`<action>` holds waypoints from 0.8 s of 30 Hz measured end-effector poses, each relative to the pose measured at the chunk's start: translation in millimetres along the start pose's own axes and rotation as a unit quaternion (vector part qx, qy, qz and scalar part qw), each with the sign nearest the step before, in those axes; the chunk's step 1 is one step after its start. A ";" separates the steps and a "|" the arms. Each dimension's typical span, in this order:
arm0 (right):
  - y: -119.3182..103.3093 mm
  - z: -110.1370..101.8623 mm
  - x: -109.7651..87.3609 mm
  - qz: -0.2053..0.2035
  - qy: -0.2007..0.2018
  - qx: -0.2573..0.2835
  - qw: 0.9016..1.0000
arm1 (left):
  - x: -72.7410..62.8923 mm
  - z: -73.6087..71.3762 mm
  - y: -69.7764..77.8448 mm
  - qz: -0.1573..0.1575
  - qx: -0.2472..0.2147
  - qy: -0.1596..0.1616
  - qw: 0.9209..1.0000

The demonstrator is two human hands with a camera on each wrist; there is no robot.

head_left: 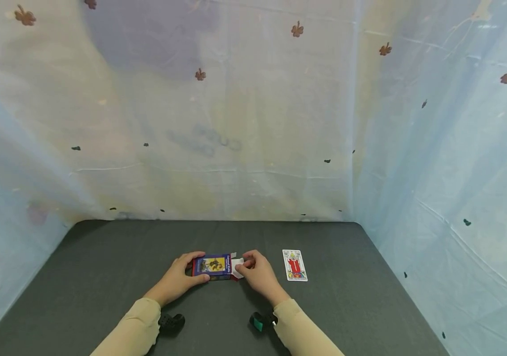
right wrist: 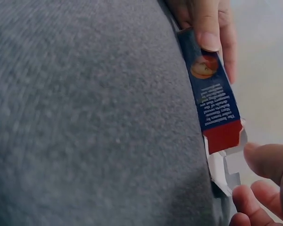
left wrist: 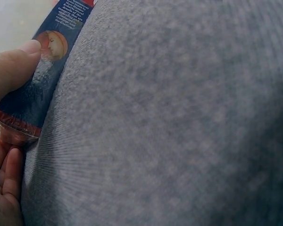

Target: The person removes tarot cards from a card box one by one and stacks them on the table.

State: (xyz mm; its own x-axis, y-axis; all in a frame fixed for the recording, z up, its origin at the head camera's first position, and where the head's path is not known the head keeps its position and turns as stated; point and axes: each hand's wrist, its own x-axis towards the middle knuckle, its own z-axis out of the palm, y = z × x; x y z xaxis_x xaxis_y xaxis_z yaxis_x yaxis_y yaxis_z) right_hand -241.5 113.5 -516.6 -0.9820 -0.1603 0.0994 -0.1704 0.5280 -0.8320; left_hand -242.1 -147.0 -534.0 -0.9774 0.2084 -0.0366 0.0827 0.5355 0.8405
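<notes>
A blue card box [head_left: 212, 265] with a yellow picture lies at the middle of the dark table. My left hand [head_left: 178, 277] grips its left part, with the thumb along the near side and the fingers at the far side. The box's right end is open, its red and white flaps spread out. At that end my right hand [head_left: 258, 274] has curled fingers and a thumb about the white flap [right wrist: 218, 169]; its fingertips are right at the flap's edge. The inside of the box is hidden.
A single card [head_left: 295, 265] with a red figure lies face up to the right of my right hand. Pale plastic sheeting [head_left: 244, 188] with leaf-shaped marks hangs behind the dark table [head_left: 347, 316] and along both sides.
</notes>
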 end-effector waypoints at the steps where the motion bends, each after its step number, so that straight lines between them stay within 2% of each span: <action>1: 0.3 0.9 0.3 0.002 0.001 -0.001 1.000 | -0.2 -0.1 0.0 0.000 0.001 0.000 1.000; 12: -0.1 9.4 2.1 0.014 0.008 -0.014 1.000 | -1.4 1.1 -0.8 0.006 0.004 0.004 1.000; 24: -1.2 12.8 5.7 0.026 -0.022 -0.051 0.998 | 0.1 1.3 -2.9 0.007 0.008 0.003 1.000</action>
State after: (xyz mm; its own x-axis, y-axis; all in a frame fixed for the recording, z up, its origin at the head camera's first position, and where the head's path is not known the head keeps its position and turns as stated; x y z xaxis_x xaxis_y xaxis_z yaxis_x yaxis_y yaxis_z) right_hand -245.9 101.3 -522.1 -0.9856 -0.1661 0.0308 -0.1284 0.6181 -0.7755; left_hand -242.1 -147.4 -537.1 -0.9771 0.2115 -0.0218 0.0993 0.5449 0.8326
